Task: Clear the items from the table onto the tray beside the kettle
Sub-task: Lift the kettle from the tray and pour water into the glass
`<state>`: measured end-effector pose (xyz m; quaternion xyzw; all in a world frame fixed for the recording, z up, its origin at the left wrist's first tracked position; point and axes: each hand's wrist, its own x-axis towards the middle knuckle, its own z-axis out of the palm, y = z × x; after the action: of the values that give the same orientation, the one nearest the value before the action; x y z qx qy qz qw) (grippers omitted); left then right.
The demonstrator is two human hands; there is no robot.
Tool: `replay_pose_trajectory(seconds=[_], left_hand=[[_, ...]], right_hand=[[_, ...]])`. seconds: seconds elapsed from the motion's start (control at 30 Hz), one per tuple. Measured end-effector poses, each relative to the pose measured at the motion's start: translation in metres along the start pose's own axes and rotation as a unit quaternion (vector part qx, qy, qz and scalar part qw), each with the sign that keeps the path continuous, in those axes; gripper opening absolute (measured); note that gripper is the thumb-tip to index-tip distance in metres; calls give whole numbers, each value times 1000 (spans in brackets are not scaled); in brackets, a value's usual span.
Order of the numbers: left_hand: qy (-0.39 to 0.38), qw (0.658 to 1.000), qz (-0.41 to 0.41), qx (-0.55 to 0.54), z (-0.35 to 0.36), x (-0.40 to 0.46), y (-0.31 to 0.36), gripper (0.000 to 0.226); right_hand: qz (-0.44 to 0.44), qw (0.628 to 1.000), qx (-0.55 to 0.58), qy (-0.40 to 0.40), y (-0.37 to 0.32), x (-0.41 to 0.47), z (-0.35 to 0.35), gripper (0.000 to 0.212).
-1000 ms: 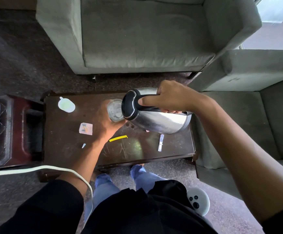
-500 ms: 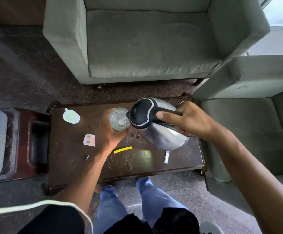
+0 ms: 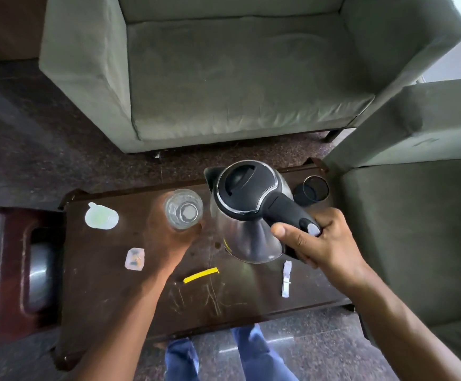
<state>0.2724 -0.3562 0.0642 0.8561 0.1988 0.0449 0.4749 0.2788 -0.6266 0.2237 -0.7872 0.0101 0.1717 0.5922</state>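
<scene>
My right hand (image 3: 315, 244) grips the black handle of a steel kettle (image 3: 247, 210), which stands upright over the dark wooden table (image 3: 108, 292). My left hand (image 3: 168, 240) holds a clear glass (image 3: 184, 209) just left of the kettle. A second, dark glass (image 3: 311, 191) stands at the table's far right corner. Loose on the table lie a white lid (image 3: 100, 217), a small clear packet (image 3: 135, 259), a yellow strip (image 3: 201, 274) and a white sachet (image 3: 286, 279).
A green sofa (image 3: 223, 78) faces the table's far side and another green seat (image 3: 416, 229) is at the right. A lower wooden stand with a metal tray (image 3: 38, 273) adjoins the table's left end. My legs in blue jeans (image 3: 251, 356) are below the near edge.
The kettle has swung from tilted toward the glass to upright and moved right. The dark glass at the far right corner has come into sight. My left hand keeps holding the clear glass.
</scene>
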Motion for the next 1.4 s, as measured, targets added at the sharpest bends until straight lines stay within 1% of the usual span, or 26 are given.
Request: replay_pose_trajectory(seconds=[0.1,0.2,0.27,0.43,0.63,0.73,0.83,1.1,1.4], left_hand=[[22,1000,-2,10,14,11,-18,76],[34,999,-6,15,28,19,-38,79],[38,999,0,28,38,24,-51,83],[56,997,-8,53,66,35,-84,85],[41,998,-14,45,92,43,-102,84],[45,997,-16,53,104,46,-106,85],[51,997,-16,64,112,48,-108,84],[50,996,-39,62,125,49,-109,85],[52,996,-37,63,134,47,-119,83]], right_hand=[[5,999,27,35,21,10,9,82],[-10,996,48,75,38,18,20,55],[-21,993,62,95,46,24,26,47],[-20,985,86,151,64,46,38,52],[-32,981,93,169,78,67,52,54],[-32,978,99,183,82,76,57,56],[-33,977,97,186,85,79,58,59],[-43,975,122,182,93,79,56,52],[-44,980,83,177,97,83,54,62]])
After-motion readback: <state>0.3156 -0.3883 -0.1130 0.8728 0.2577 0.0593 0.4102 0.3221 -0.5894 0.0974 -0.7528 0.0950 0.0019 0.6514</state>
